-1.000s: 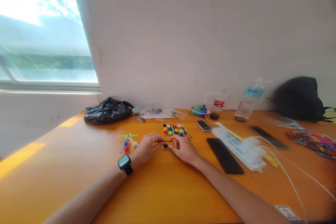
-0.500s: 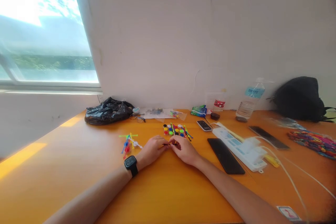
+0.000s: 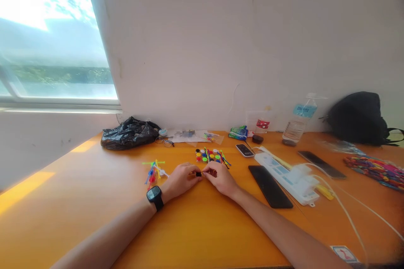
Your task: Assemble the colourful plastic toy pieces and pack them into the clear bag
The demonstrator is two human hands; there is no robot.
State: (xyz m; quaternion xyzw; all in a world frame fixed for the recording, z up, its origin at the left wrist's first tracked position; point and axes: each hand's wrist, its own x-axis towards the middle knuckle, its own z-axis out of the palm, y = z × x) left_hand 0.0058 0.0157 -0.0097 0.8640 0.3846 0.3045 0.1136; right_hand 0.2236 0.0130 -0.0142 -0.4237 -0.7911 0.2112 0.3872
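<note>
Looks like a casual work desk in a home or small office room. Orange wooden tabletop (image 3: 202,227) under the fingers (image 3: 211,171), plain white wall (image 3: 205,50) beyond them, big bright window (image 3: 47,50) far to their left. To their right: white power strip (image 3: 284,174), flat black smartphone (image 3: 269,186), clear plastic water bottle (image 3: 296,128), black fabric backpack (image 3: 360,117).

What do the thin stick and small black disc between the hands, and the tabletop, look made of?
The thin stick: probably plastic, dark, straight and slender; too small to be sure. The black disc: likely moulded plastic, matt, like the coloured discs behind it. The table: wood or wood-look laminate, orange, faint grain lines and a soft sheen.
</note>
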